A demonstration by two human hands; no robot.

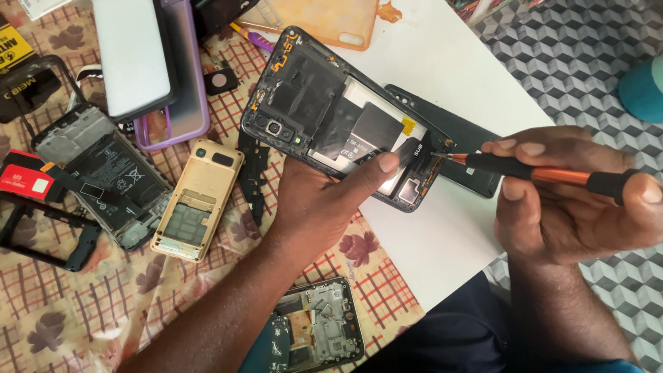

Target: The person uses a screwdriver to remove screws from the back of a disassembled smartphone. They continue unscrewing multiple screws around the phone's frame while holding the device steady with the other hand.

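Note:
An opened black smartphone (324,110) with its back removed lies tilted on the table, battery and camera modules exposed. My left hand (321,200) steadies it from below, thumb pressed on its lower part. My right hand (573,200) grips a black and orange screwdriver (545,173), whose tip touches the phone's lower right corner. The phone's black back cover (469,138) lies under that corner.
A gold keypad phone shell (197,200), an open phone with battery (103,179), a black frame (41,235) and a circuit-board phone (318,331) lie on the checked cloth (69,304). A purple case (179,103) and orange case (331,21) sit at the back. White tabletop (442,228) at right.

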